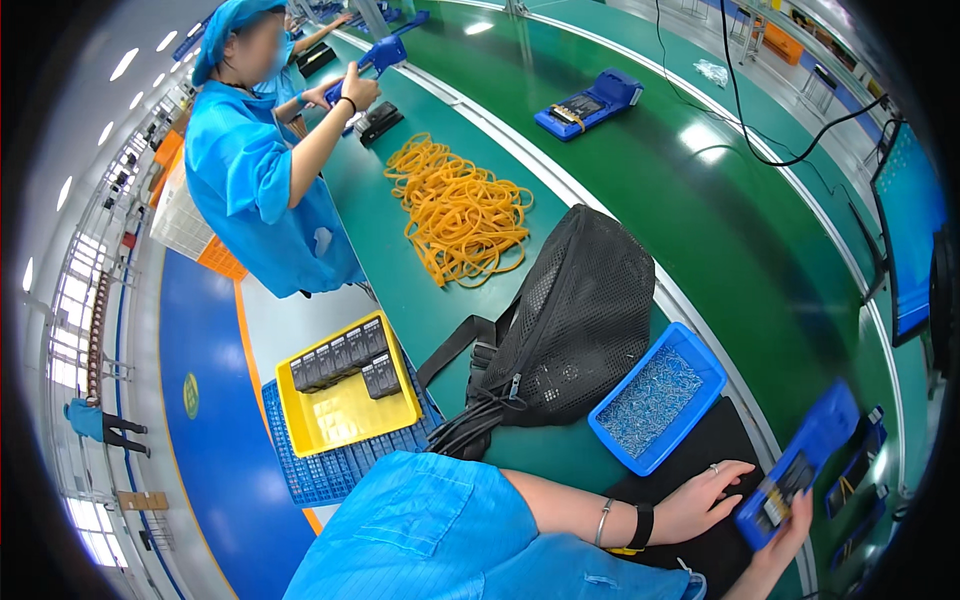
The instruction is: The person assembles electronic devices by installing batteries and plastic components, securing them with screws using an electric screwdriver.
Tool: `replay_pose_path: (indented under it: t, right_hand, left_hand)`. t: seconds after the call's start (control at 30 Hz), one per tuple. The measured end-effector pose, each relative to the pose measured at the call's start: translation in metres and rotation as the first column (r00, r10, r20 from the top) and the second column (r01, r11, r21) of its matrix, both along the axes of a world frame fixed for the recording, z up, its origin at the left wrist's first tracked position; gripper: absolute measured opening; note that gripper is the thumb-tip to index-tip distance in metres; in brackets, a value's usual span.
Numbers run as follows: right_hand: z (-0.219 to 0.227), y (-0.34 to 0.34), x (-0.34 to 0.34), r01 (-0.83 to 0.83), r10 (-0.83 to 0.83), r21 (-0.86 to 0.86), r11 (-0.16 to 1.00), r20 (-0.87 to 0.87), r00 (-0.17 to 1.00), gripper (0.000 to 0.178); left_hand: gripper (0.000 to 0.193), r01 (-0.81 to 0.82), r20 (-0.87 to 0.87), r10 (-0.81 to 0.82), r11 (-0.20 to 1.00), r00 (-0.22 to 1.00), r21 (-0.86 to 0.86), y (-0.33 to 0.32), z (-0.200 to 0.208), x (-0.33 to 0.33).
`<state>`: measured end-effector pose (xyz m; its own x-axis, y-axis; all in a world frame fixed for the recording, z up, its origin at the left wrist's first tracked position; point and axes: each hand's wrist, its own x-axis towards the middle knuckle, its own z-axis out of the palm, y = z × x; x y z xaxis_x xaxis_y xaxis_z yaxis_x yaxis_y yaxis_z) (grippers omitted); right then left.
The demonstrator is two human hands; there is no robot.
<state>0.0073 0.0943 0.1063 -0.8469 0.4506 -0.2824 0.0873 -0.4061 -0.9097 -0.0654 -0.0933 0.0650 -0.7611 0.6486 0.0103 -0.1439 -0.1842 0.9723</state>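
Note:
My right hand [788, 535] is closed on the lower end of a blue handheld device [805, 455], a long plastic body with a dark section and something yellowish across it, slightly blurred. Beside it my left hand [697, 503], with a ring, a bracelet and a dark watch strap, has its fingers apart and holds nothing. A small gap shows between its fingertips and the device. Under the left hand lies a black mat [690, 455]. Just beyond stands a blue tray [603, 414] full of small metal screws.
A black mesh bag [585, 320] and a heap of orange rubber bands [460, 215] lie on the green table. A yellow bin [325, 425] with black blocks is at left. Another blue device [590, 103] lies on the green belt [720, 220]. A co-worker [265, 185] stands far left; a monitor [910, 230] is at right.

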Motion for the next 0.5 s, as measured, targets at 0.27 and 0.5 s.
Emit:
replay_pose_path:
  t: [0.27,0.5]
  right_hand:
    - [-0.062,0.131,-0.162,-0.021,0.023,-0.122,0.992,0.012,1.0,0.03]
    - [-0.093,0.172,-0.203,0.031,-0.07,0.384,0.923,0.088,0.994,0.036]
  left_hand:
    - [0.043,0.003,-0.236,-0.016,0.998,0.972,-0.058,0.002,-0.011,0.003]
    - [0.043,0.044,-0.263,-0.052,0.998,0.964,-0.038,0.0,-0.013,0.004]
